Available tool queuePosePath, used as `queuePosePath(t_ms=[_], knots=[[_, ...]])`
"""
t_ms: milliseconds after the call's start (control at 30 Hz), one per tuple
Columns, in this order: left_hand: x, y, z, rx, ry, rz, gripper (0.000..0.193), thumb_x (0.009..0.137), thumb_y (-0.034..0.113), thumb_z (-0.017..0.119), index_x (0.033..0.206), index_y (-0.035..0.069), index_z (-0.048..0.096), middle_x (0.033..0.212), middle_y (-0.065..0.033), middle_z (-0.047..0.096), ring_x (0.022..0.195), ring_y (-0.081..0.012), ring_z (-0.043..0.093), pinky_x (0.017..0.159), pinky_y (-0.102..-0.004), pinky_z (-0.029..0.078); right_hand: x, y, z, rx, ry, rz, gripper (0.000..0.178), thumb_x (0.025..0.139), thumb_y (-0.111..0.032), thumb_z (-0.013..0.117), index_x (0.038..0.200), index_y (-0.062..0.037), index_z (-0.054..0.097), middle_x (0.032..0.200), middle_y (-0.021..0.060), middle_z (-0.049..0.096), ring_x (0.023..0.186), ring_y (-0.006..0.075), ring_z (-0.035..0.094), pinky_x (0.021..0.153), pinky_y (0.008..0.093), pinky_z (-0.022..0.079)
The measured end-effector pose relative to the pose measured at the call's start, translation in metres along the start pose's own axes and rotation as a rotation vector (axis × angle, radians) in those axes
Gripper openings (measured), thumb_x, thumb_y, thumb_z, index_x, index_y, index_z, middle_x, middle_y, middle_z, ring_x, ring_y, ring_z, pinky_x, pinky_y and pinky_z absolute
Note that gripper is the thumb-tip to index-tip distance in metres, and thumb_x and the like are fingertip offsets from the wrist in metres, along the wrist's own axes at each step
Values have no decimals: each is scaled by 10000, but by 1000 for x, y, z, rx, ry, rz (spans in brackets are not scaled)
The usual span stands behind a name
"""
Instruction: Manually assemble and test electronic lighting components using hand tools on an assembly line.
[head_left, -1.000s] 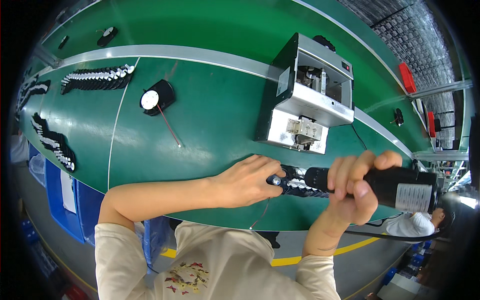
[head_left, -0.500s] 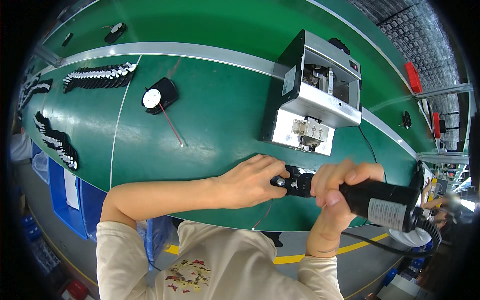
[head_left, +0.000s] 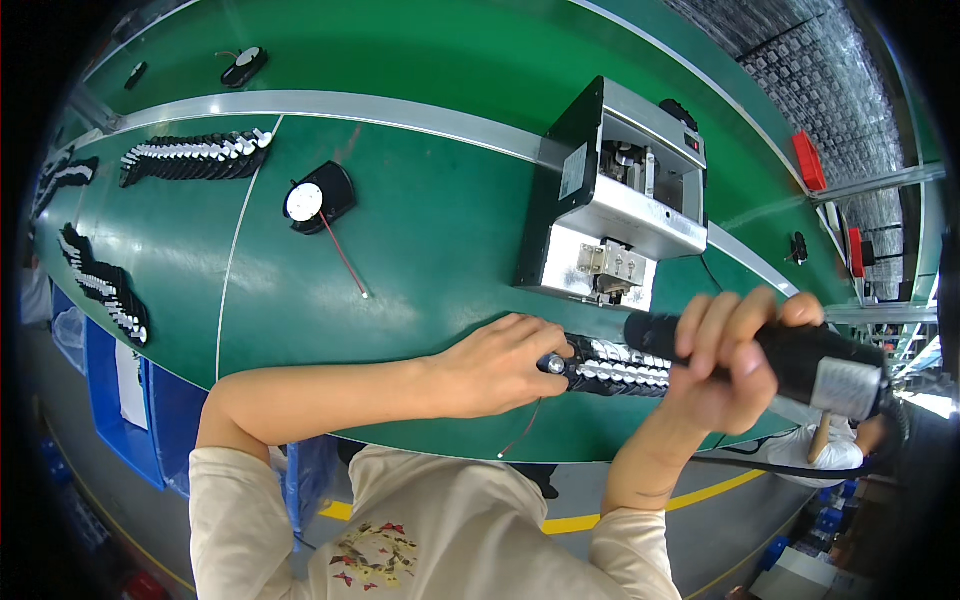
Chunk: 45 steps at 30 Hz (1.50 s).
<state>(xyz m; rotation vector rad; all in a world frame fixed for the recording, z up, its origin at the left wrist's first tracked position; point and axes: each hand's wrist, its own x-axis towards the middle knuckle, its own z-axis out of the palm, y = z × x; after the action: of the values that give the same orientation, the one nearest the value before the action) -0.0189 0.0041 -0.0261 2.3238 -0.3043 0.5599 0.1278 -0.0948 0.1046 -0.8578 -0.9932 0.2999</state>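
My right hand (head_left: 722,388) is wrapped round a black electric screwdriver (head_left: 845,385) with a pale label and a coiled cable. Its front end points left, over a row of small black-and-white parts (head_left: 630,372) on the green bench. At the left end of that row, my left hand (head_left: 500,368) has its fingers bent round a black part (head_left: 556,364) with a round silvery spot. The fingers hide most of this part. A thin wire (head_left: 520,428) trails from beneath the left hand toward the bench's near edge.
A metal machine (head_left: 630,190) stands just beyond my hands. Left of it lies a black part with a white disc (head_left: 305,202) and a red wire. Further rows of black-and-white parts (head_left: 195,155) lie at the left. A blue bin (head_left: 120,420) stands below the bench. Another person (head_left: 825,445) is at right.
My right hand has moved the screwdriver up and right, off the part by my left hand. The row of black-and-white parts now shows more. My left hand has hardly moved.
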Motion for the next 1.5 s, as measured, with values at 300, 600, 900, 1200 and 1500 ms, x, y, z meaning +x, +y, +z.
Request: queuePosePath(t_ms=[300, 600, 900, 1200, 1500], knots=[[-1, -1, -1, -1, -8, 2, 233, 731, 142, 709, 960, 137, 664, 1125, -95, 532, 1108, -324, 545, 911, -442, 463, 30, 17, 11, -134, 85, 102, 350, 755, -48, 522, 1103, -55, 482, 655, 33, 430, 462, 107, 383, 473, 295, 376], [-3, -3, 1, 14, 4, 12, 182, 750, 163, 691, 931, 138, 680, 1124, -93, 541, 1118, -319, 542, 915, -431, 458, 5, 8, 1, -26, -55, 53, 395, 773, -54, 557, 1153, -59, 448, 651, 28, 432, 436, 108, 382, 468, 289, 380], [-3, -2, 0, -16, -19, -12, 171, 773, 175, 665, 935, 139, 708, 1132, -102, 543, 1123, -321, 539, 931, -425, 451, -51, -6, -7, 5, 31, 183, 403, 789, 5, 648, 1110, -55, 412, 640, 57, 480, 430, 155, 463, 459, 326, 431], [-3, 1, -7, -46, -29, -11, 274, 684, 134, 724, 957, 131, 704, 1154, -113, 533, 1134, -331, 529, 958, -441, 448, -67, -10, 13, -154, -47, 178, 354, 788, -19, 713, 977, -82, 420, 647, 51, 500, 510, 164, 499, 497, 321, 465], [3, 8, -12, -88, -40, -71, 241, 653, 122, 727, 890, 93, 690, 1208, -129, 478, 1077, -311, 534, 921, -419, 457, -66, -6, 4, -79, -54, 210, 320, 762, 39, 651, 978, -41, 428, 642, 55, 505, 524, 158, 493, 510, 321, 466]])
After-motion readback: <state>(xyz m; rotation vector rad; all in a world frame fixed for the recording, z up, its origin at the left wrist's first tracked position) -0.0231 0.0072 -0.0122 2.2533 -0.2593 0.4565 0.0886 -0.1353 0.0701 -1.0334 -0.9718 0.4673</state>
